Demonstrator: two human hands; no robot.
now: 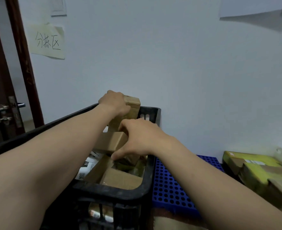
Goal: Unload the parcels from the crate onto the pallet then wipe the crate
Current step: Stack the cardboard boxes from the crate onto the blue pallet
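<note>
The crate point(113, 191), just beside the blue pallet point(170, 188), held several cardboard parcels point(120, 180). The left hand point(115, 103) gripped an upright parcel point(133, 107) at its far end; the right hand point(137, 138) clutched a flat parcel point(110, 141) inside.

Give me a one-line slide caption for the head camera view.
Left hand grips an upright box, right hand a flat box, in the black crate; blue pallet and yellow-green parcels to its right.
</note>
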